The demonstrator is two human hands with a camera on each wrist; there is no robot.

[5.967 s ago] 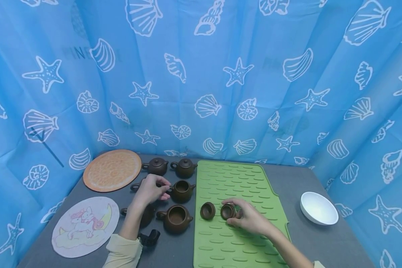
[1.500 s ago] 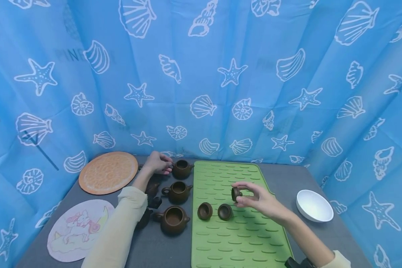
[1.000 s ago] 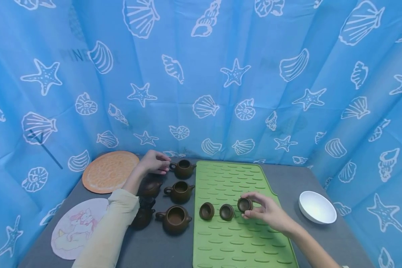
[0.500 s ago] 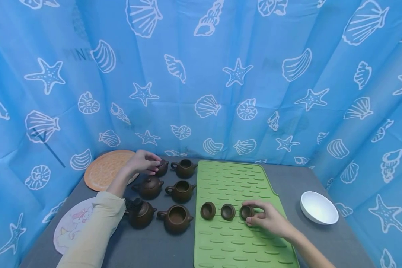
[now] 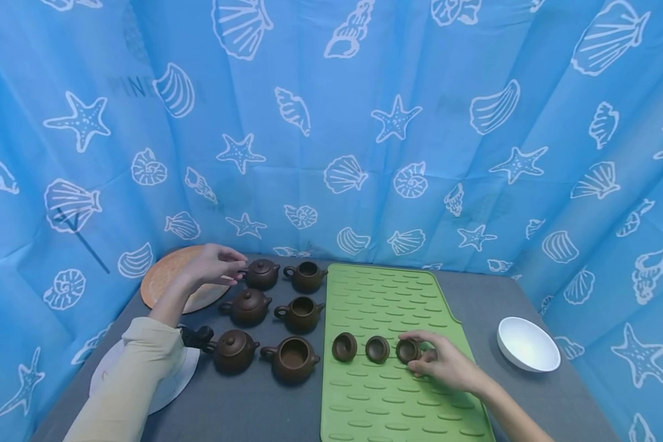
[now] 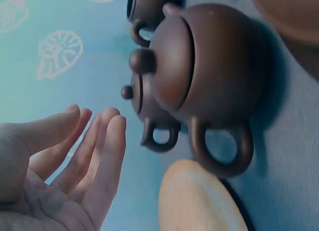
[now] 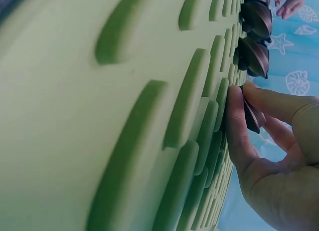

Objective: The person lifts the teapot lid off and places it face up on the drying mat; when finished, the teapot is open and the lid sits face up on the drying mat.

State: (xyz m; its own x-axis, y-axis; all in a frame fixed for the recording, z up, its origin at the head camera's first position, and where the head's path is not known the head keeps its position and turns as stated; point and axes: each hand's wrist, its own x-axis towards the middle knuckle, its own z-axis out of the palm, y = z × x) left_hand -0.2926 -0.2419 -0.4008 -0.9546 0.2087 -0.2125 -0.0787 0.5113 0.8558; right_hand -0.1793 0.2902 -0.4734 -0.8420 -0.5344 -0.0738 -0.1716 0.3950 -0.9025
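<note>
My right hand (image 5: 439, 364) sits at the lower middle-right of the head view, low on the green mat (image 5: 398, 393). Its thumb and fingers (image 7: 234, 122) are curled round a small brown lid (image 5: 407, 350), pinching its rim while the lid rests on the mat. In the right wrist view that lid (image 7: 252, 116) shows edge-on between my thumb above and my fingers below, against the mat's ribbed surface (image 7: 124, 116). It is the right-most of 3 lids in a row; the middle lid (image 5: 377, 348) lies just beside it to the left and the left lid (image 5: 344, 346) beyond that, all near the mat's left half.

My left hand (image 5: 214, 265) is at the middle-left of the head view, over the near edge of the orange round mat (image 5: 162, 282). Its fingers are loosely straight and hold nothing; the fingertips point at the back-left teapot (image 5: 261, 274) and are just short of its handle. The left wrist view shows the palm (image 6: 60, 171) open, apart from the pots.

The 6 brown teapots stand in 2 columns left of the green mat. The 3 in the left column wear lids: back-left, middle-left teapot (image 5: 247, 307), front-left teapot (image 5: 232, 351). The 3 in the right column are uncovered: back-right teapot (image 5: 306, 276), middle-right teapot (image 5: 301, 314), front-right teapot (image 5: 293, 358).

A white bowl (image 5: 527, 344) stands well apart at the right.
</note>
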